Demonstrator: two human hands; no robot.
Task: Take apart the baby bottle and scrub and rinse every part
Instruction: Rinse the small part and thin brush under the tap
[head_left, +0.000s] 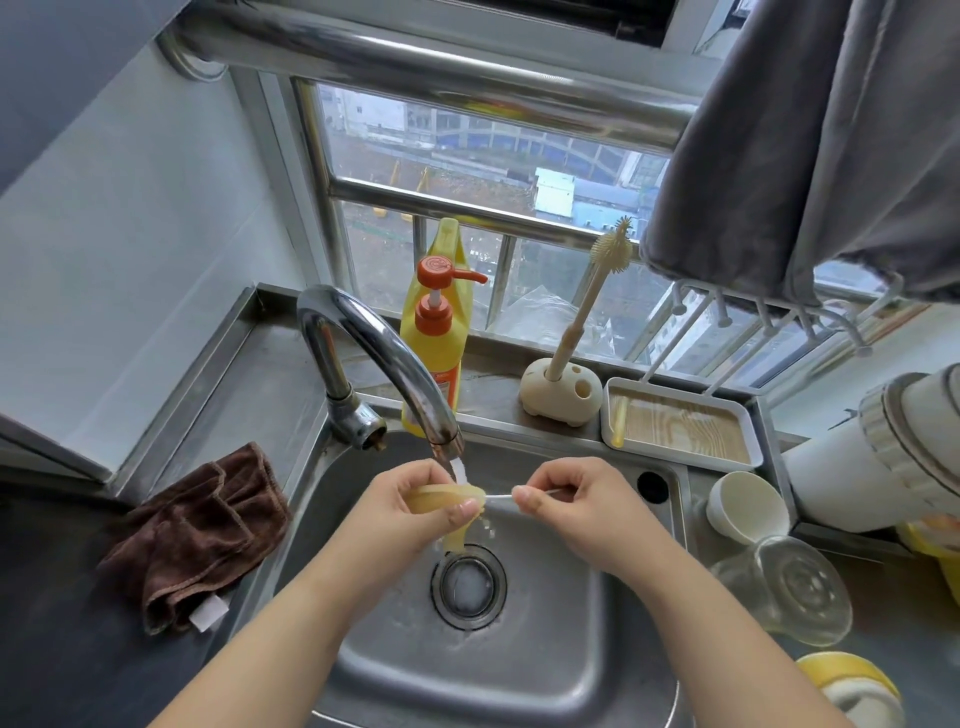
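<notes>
Over the steel sink (597, 613), just below the tap (384, 358), a soft yellowish bottle teat (441, 500) sits under a thin stream of water. Its long axis runs roughly left-right, w/ a floppy part hanging down toward the drain (468, 583). Which end is the tip: can't tell.

Left hand (415, 499) grips the teat, fingers and thumb curled round it, thumbnail facing the camera. Right hand (566, 499) pinches a thin white stick (511, 496) btwn thumb and forefinger, other fingers curled in. The stick lies horizontal, its left end touching the teat's right edge. Hands are near each other, not touching.

Around the sink, on a steel counter (249, 374): a brown cloth (200, 535) crumpled at left, near edge. Far side, behind the tap, a yellow soap bottle (434, 353) w/ orange pump. Right of it, a cream holder (558, 384) w/ a long bottle brush (587, 301) standing tilted in it. Next right, a white tray (680, 426) w/ wood-grain bottom. Right of the sink: a white cup (748, 506) on its side, then a clear bottle body (784, 587) lying nearer the camera.

Room: window w/ metal bars (467, 202) behind the sink, buildings outside. Grey cloth (810, 140) hangs from a rail at upper right. Pale wall at left.
</notes>
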